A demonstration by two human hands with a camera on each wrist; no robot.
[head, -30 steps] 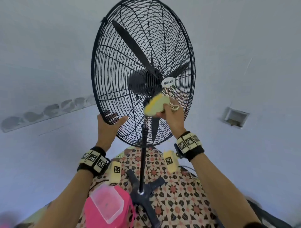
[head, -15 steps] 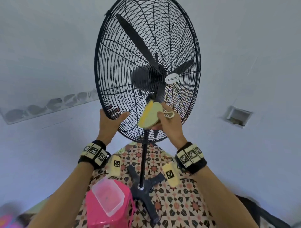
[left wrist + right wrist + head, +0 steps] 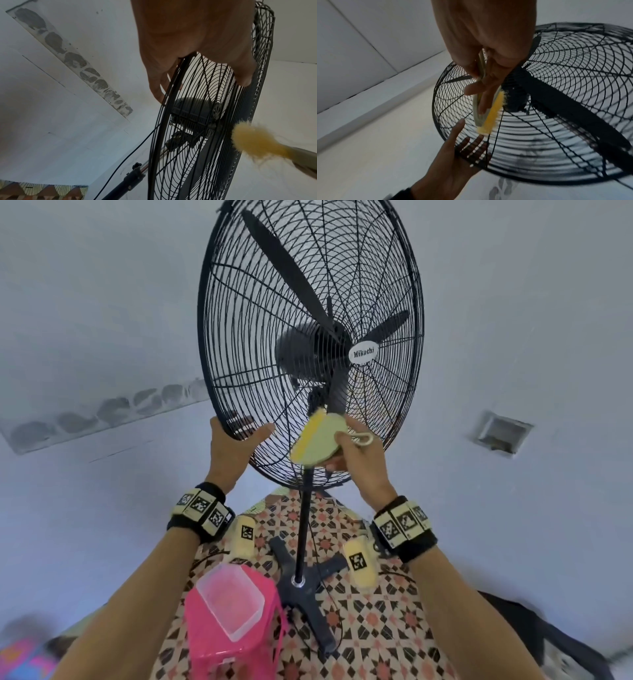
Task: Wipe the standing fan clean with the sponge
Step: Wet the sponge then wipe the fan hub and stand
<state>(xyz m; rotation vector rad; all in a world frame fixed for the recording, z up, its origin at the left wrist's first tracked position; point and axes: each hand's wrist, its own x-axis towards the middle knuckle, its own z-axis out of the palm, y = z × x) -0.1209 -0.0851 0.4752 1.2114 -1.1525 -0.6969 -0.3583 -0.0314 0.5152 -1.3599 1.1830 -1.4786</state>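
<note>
A black standing fan (image 3: 301,354) with a round wire cage fills the head view. My left hand (image 3: 233,450) grips the cage's lower left rim, thumb in front and fingers behind the wires. In the left wrist view the left hand (image 3: 188,40) wraps over the cage (image 3: 197,135). My right hand (image 3: 359,460) holds a yellow and pale green sponge (image 3: 318,443) against the lower front grille, below the white badge (image 3: 363,353). In the right wrist view the right hand (image 3: 479,33) pinches the sponge (image 3: 491,117), whose yellow face touches the wires.
The fan pole (image 3: 303,525) drops to a black cross base (image 3: 301,583) on a patterned floor. A pink container (image 3: 233,611) with a clear lid stands left of the base. White walls surround, with a vent (image 3: 501,433) at the right. A black cable (image 3: 130,155) hangs behind the cage.
My right hand has slid the sponge down the front grille, from just under the badge toward the lower part. My left hand has stayed on the rim.
</note>
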